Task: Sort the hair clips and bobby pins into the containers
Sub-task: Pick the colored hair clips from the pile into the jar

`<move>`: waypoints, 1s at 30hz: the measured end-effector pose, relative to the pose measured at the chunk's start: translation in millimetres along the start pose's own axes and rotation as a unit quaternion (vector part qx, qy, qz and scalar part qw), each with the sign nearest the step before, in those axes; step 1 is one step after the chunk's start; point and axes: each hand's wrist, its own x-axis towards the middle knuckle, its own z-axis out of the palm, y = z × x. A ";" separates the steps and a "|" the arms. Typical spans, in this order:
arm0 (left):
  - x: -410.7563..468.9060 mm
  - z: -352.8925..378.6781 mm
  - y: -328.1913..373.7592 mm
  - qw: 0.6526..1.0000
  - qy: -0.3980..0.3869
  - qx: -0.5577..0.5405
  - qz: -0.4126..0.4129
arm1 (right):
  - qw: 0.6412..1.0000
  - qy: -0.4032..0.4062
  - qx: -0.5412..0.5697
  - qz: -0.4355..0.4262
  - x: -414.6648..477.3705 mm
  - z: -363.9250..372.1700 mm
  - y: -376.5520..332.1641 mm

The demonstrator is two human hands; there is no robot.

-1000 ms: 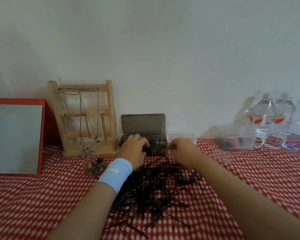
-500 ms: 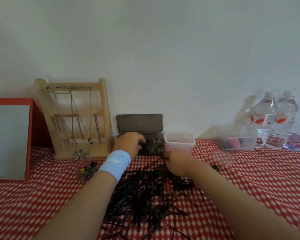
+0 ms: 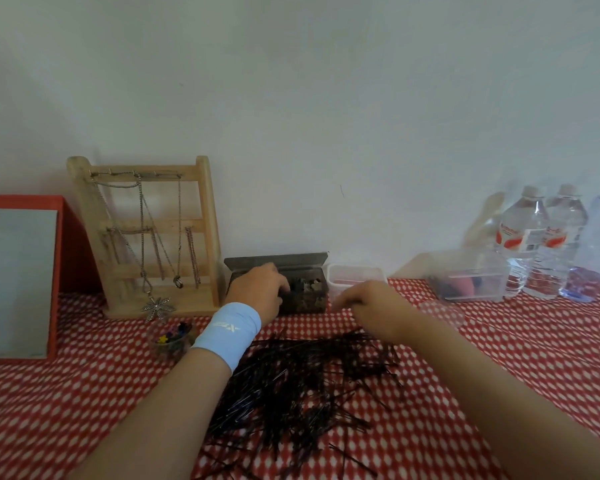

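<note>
Many pins (image 3: 302,375) lie unsorted. Left hand (image 3: 257,289) curls into the box (image 3: 309,299); right hand (image 3: 368,303) bunches its fingers by the tub (image 3: 355,271); holdings unclear. Next, probably: a precise drop.

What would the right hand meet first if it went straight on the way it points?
Most likely the small clear container just beyond the right hand, though depth is unclear.
</note>
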 end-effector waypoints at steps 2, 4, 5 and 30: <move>-2.2 0.8 6.6 1.000 0.015 -0.008 0.014 | 0.997 0.023 -0.066 0.044 0.7 -4.2 14.2; -4.9 -2.3 18.2 0.998 0.051 -0.019 0.035 | 0.991 -0.016 -0.117 0.068 -1.7 -0.6 25.5; -6.5 -3.8 26.0 0.996 0.066 -0.028 0.049 | 0.989 -0.036 -0.129 0.064 -3.2 3.5 30.0; -58.1 32.5 134.6 0.960 -0.249 0.005 0.127 | 0.980 0.011 -0.188 0.060 -59.3 -14.2 73.1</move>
